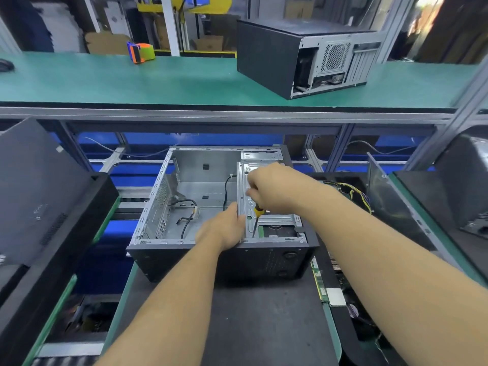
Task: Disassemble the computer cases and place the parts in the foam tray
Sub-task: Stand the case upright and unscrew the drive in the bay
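Bracing the open computer case (169, 207) on the dark tabletop (253, 320), the left hand (224, 228) curls its fingers (233, 210) over the left edge of the drive cage (269, 220). Just to its right, the right hand (272, 188) grips a yellow-handled screwdriver (257, 220), shaft running down and slightly left into the cage. Parts lie in the black foam tray (343, 326) at far right.

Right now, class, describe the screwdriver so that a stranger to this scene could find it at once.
Start at the open computer case lying nearest on the dark mat. Look to its metal drive cage on the right side, where the right hand grips the screwdriver. Its yellow-and-black handle is the only bright thing among grey metal.
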Motion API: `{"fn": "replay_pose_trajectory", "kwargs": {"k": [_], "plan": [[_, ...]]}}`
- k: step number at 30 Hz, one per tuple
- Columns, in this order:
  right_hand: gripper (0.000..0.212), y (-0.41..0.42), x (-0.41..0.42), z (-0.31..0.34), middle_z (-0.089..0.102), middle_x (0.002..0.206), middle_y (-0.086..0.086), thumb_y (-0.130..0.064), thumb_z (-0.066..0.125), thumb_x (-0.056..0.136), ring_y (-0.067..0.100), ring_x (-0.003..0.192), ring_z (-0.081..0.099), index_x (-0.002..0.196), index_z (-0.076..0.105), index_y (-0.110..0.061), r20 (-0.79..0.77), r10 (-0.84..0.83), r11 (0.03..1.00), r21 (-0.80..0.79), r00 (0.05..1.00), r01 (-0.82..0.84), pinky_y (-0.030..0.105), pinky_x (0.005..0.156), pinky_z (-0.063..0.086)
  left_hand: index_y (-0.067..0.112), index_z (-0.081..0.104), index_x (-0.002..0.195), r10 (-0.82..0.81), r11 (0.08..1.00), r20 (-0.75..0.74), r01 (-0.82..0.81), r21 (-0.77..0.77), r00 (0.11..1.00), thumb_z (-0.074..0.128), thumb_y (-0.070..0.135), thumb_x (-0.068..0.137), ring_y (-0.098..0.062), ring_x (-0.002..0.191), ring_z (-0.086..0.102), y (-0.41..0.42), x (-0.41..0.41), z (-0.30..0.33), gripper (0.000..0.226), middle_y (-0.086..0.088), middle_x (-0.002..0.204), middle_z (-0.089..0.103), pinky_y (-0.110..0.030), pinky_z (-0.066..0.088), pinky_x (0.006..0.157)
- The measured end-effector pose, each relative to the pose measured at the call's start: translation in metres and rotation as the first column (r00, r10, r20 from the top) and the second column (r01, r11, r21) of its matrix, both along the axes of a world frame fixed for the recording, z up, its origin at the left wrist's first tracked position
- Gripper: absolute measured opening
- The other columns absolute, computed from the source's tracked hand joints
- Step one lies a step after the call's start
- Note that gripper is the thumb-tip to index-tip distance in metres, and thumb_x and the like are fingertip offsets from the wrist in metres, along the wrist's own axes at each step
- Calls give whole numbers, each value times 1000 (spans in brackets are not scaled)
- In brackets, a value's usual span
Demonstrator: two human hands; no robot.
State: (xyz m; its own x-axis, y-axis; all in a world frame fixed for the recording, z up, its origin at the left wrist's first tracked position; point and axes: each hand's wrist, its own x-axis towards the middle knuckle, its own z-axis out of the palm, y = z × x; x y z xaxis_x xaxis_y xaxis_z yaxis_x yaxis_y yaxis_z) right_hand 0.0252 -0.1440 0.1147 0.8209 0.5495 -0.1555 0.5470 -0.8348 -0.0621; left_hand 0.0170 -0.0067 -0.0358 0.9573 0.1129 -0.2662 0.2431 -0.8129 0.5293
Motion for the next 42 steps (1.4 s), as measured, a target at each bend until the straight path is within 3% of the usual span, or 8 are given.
{"fn": "replay_pose_trajectory", "kwargs": {"k": [6,12,16,19,29,33,37,42], "plan": [[12,-6,-5,0,47,82,-16,-18,53,99,18,89,53,100,51,-29,-98,173,980,117,980,-161,31,72,41,27,40,142,-16,999,3,16,33,1000,29,41,106,-29,112,57,0,0,2,40,-3,131,63,-48,48,97],[19,-7,-3,2,41,90,-9,-10,59,91,11,78,47,100,50,-25,-166,126,982,163,978,-99,24,59,34,27,46,128,-24,1000,16,24,12,1000,30,42,106,-28,107,58,1,0,0,31,-2,124,64,-49,49,97],[33,-2,-4,-4,43,78,-1,-43,41,104,21,71,47,82,43,-19,-26,-97,994,52,995,98,34,61,38,29,41,140,-10,1000,13,10,-2,1000,31,42,106,-28,114,58,2,0,-3,38,-2,132,63,-46,47,99],[30,2,-3,-7,48,75,5,-19,43,103,19,62,45,73,41,-17,96,-110,993,-26,989,113,32,56,38,32,43,135,-9,1000,15,9,-23,1000,31,42,105,-26,106,61,1,1,-3,33,1,125,65,-49,50,98],[27,-2,-7,5,43,97,-9,-9,55,96,12,82,48,117,59,-24,-106,173,982,97,979,-163,21,59,31,31,44,132,-25,1000,34,25,19,999,30,44,105,-26,105,57,3,1,-4,33,0,127,64,-47,48,95],[29,-3,-8,6,36,93,-10,-8,57,92,5,78,44,114,58,-25,-168,161,982,130,973,-140,21,61,32,30,46,126,-26,1000,39,26,-2,999,32,42,105,-25,103,57,3,2,-5,28,-1,125,65,-46,49,94],[30,3,-7,-1,44,86,0,-41,42,104,22,78,45,86,48,-18,-64,-42,997,66,997,46,34,67,35,27,38,146,-28,1000,23,28,9,999,32,43,106,-29,119,56,3,2,-6,44,-4,139,60,-47,46,100],[31,5,-6,-6,41,71,3,-17,48,103,17,58,40,72,41,-18,99,-89,996,-9,991,91,32,60,41,27,42,139,-19,1000,36,20,-16,999,34,40,106,-24,107,55,3,3,-8,37,-2,133,63,-45,48,98]]}}
